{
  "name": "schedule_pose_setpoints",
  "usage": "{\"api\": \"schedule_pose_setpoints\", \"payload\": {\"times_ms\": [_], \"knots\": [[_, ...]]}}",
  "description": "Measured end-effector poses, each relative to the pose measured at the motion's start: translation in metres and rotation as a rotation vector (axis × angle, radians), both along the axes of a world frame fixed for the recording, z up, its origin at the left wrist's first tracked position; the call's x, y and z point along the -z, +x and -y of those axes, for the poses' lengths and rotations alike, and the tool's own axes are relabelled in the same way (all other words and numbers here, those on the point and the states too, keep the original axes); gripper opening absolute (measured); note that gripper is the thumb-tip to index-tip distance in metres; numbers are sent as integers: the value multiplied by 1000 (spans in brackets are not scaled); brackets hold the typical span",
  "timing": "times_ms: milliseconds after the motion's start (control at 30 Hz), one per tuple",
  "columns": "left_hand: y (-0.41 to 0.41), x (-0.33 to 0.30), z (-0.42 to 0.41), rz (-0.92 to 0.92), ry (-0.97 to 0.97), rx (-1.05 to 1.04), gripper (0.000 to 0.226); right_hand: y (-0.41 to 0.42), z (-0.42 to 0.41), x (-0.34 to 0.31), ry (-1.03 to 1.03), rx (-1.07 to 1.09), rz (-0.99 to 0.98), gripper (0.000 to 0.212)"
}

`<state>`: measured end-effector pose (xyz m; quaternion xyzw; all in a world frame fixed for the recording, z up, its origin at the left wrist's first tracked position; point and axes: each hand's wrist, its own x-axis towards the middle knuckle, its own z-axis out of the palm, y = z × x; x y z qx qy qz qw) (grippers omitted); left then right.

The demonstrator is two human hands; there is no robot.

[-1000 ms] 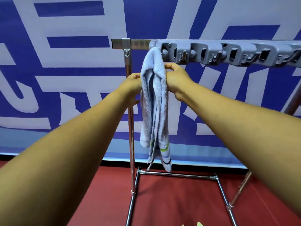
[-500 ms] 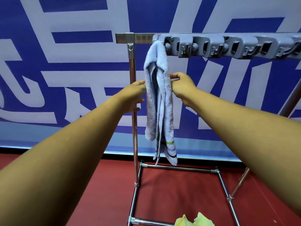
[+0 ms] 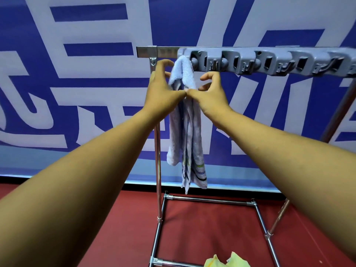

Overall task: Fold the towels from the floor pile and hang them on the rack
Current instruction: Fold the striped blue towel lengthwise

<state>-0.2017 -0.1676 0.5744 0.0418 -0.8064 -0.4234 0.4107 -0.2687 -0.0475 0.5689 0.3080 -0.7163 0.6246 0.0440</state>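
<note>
One pale lavender terry towel (image 3: 185, 120), folded lengthwise with striped ends, is seen hung from the leftmost holder of one grey moulded plastic hook strip (image 3: 269, 62) fixed to one chrome tubular rack (image 3: 158, 151), toward twelve o'clock. Two bare hands are raised to it: the left hand (image 3: 163, 91) at its nine o'clock and the right hand (image 3: 210, 93) at its three o'clock, both with loosely curved fingers, nothing visibly grasped. One crumpled yellow cloth (image 3: 225, 261) is seen on the red floor (image 3: 202, 228) at six o'clock.
</note>
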Motion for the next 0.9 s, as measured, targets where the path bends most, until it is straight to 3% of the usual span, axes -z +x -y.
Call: {"api": "schedule_pose_setpoints", "payload": {"times_ms": [133, 267, 433, 600, 667, 767, 900], "knots": [[-1, -7, 7, -19, -170, -153, 49, -5, 0, -2, 128, 4, -105, 56], [-3, -19, 11, -103, -187, -247, 27, -3, 8, -1, 267, 97, -240, 64], [-3, -25, 18, -88, -198, -296, 13, 1, 14, -5, 126, 238, -306, 30], [-6, -31, 23, -80, -129, -289, 7, 2, 18, -20, 11, 291, -343, 15], [-5, -29, 19, -24, -128, -201, 15, 1, 19, -28, -8, 295, -315, 17], [-6, -21, 14, 22, -204, -70, 49, 1, 20, -34, 14, 295, -301, 17], [-17, -15, 8, 38, -308, -164, 61, 1, 18, -33, 47, 265, -318, 14]]}}
